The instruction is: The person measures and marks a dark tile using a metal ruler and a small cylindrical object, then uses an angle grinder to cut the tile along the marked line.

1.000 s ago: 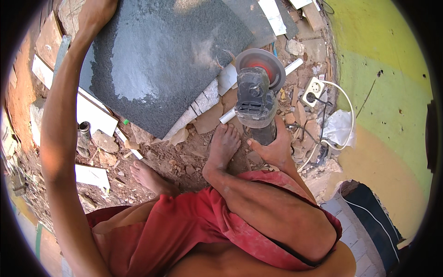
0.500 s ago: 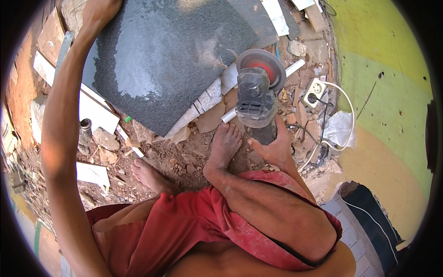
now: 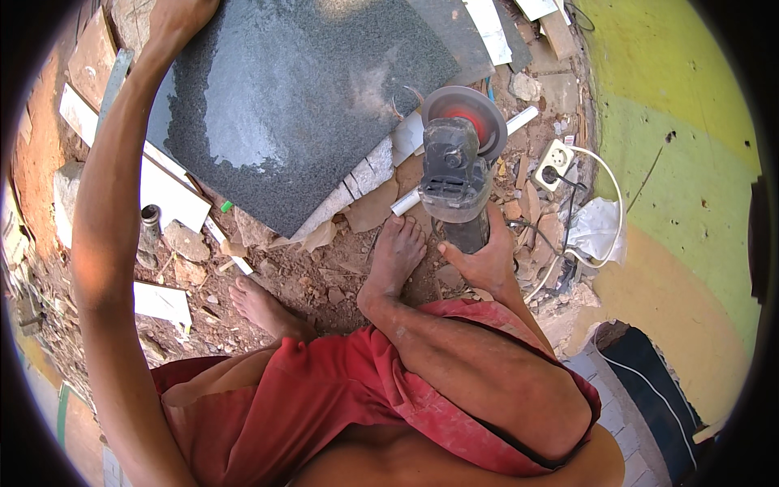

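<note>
My right hand (image 3: 491, 260) is wrapped round the dark body of an angle grinder (image 3: 453, 183). The grinder's disc (image 3: 466, 118), grey with a red centre, sits just off the right edge of a large dark grey stone tile (image 3: 324, 105). I cannot tell whether the disc turns or touches the tile. A wet, shiny patch spreads over the tile's left part, and a pale dusty smudge lies near the disc. At the tile's far left edge is my left hand (image 3: 182, 18), its fingers cut off by the top of the picture.
My bare feet (image 3: 398, 252) rest on rubble just below the tile. A white pipe (image 3: 406, 202) lies under the grinder. To the right, a white power strip (image 3: 553, 162) with a black plug and cables lies near a crumpled white bag (image 3: 596, 227) and a green-yellow wall (image 3: 673, 187).
</note>
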A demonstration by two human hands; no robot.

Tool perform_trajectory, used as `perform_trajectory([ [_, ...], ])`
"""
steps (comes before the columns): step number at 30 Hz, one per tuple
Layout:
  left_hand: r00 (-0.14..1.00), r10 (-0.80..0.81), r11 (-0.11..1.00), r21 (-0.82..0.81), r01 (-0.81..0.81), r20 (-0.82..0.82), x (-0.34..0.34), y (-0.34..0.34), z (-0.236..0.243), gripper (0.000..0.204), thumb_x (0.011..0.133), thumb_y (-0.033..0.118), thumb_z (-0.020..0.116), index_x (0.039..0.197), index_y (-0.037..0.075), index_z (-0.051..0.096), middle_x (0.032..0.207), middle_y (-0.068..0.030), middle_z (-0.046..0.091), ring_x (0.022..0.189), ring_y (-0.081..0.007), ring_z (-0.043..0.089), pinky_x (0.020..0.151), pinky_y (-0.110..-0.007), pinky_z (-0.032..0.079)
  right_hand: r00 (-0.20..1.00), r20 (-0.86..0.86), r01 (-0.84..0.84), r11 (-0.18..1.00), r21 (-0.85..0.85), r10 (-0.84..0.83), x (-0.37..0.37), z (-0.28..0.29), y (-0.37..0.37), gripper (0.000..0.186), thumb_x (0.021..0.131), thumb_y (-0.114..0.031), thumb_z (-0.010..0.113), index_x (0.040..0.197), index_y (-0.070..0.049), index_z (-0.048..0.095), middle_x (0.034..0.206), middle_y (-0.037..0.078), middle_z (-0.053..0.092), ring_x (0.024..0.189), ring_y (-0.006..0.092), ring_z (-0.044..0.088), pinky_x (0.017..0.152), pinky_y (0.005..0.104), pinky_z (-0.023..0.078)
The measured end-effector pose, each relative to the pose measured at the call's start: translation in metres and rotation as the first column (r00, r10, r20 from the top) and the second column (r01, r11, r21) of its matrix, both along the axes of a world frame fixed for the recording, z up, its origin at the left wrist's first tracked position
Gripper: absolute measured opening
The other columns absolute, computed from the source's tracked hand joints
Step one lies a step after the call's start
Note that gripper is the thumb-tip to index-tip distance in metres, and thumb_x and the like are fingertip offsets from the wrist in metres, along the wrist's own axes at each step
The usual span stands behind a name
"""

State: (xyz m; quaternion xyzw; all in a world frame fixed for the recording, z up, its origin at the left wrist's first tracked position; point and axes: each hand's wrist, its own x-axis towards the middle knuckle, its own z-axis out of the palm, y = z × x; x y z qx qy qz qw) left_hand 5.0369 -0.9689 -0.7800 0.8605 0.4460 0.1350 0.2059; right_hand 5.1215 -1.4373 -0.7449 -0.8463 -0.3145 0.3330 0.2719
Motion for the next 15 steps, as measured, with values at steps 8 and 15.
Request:
perform_trajectory([
  [8,1.0,-0.001,1.0,0.009,0.001,-0.005,0.0007,0.0009,-0.0014,0.054,0.097,0.047,0.046,0.078,0.0,0.064,0.077,-0.0249,0.064,0.075,-0.0394,0.064,0.071,-0.047,0.047,1.0,0.003,-0.003,1.0,0.012,0.003,-0.0003,-0.0006,-0.0006,0.074,0.066,-0.02,0.083,0.127,0.004,0.048,0.108,0.017,0.065,0.098,0.0229,0.063,0.088,0.0355,0.049],
  [15,1.0,-0.012,1.0,0.0,0.012,0.009,0.0005,0.0006,-0.0014,0.053,0.097,0.046,0.046,0.079,0.0,0.064,0.077,-0.0247,0.065,0.074,-0.0395,0.064,0.071,-0.047,0.047,1.0,-0.002,-0.009,1.0,-0.009,0.009,0.0001,0.0007,-0.0001,0.074,0.066,-0.02,0.083,0.127,0.004,0.048,0.109,0.017,0.065,0.1,0.0236,0.063,0.089,0.0358,0.049],
])
